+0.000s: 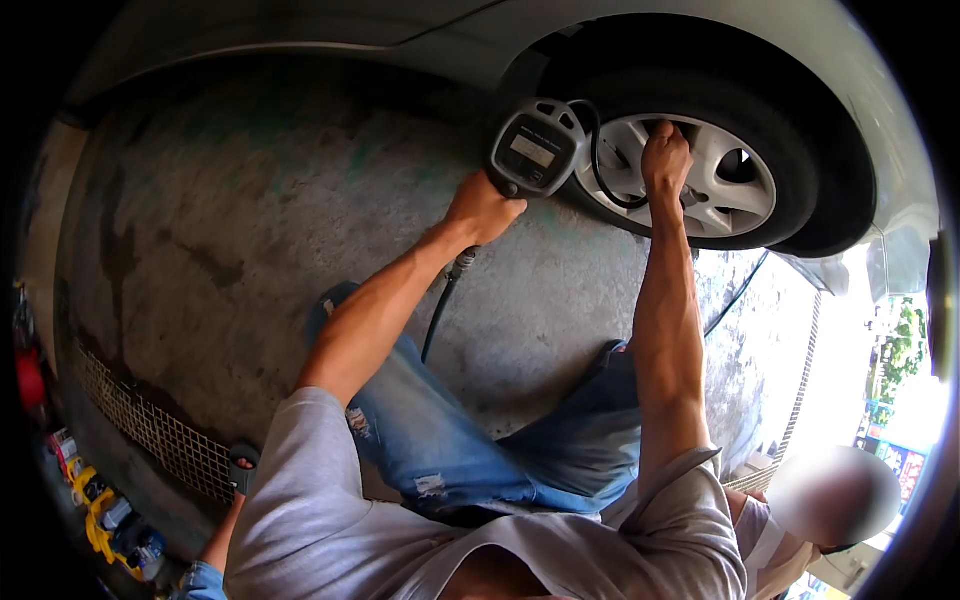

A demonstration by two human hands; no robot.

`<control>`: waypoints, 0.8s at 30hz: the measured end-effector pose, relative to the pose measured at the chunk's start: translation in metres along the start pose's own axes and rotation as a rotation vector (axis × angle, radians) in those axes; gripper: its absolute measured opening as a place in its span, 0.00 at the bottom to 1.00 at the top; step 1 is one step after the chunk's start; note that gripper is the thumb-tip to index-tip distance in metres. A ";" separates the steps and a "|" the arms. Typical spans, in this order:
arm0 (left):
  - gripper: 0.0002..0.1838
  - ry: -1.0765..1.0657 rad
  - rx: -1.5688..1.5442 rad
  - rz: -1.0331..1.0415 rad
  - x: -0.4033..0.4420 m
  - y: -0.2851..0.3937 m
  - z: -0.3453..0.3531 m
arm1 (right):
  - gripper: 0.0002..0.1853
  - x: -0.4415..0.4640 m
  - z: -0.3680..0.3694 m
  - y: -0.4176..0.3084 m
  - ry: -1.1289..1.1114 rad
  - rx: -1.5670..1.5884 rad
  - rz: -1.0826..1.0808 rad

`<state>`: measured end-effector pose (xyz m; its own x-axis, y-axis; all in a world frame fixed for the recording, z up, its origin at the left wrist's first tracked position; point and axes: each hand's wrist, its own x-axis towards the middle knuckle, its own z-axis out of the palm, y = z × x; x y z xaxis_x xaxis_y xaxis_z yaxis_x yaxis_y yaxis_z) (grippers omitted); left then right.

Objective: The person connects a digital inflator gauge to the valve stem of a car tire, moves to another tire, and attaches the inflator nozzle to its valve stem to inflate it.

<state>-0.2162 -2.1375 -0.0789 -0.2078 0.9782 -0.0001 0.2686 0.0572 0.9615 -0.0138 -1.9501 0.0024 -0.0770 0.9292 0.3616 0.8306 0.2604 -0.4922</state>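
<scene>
My left hand [483, 208] is wrapped round the handle of a grey tire inflator gauge [537, 148], its small display facing up toward me. A thin black hose curves from the gauge to the wheel, and a thicker hose [438, 320] hangs from the handle's lower end. At the silver wheel rim [745, 195] my right hand [667, 160] is closed between the spokes near the upper edge; what its fingers grip is hidden. The black tire [800, 165] sits in the car's wheel arch.
The pale car body [420, 25] spans the top. Concrete floor [200, 220] lies beneath, with a metal drain grate [150, 420] at lower left. Tools in yellow and red [100, 515] stand at far left. A person [790, 540] is at lower right, another's arm [222, 540] at lower left.
</scene>
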 end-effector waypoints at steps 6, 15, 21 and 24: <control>0.08 0.001 0.000 0.006 -0.001 0.003 -0.003 | 0.31 0.006 0.006 0.009 0.019 0.013 0.045; 0.05 0.002 0.002 0.005 -0.003 0.005 -0.004 | 0.31 0.007 0.006 0.009 0.017 0.030 0.054; 0.06 -0.001 -0.007 0.013 -0.002 0.002 -0.003 | 0.28 0.006 0.006 0.008 0.065 0.036 0.013; 0.06 0.002 -0.017 0.028 -0.003 0.003 -0.003 | 0.28 0.006 0.005 0.007 0.060 0.036 0.021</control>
<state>-0.2174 -2.1409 -0.0754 -0.2024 0.9789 0.0275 0.2587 0.0263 0.9656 -0.0114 -1.9420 -0.0026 -0.0261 0.9173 0.3974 0.8110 0.2518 -0.5281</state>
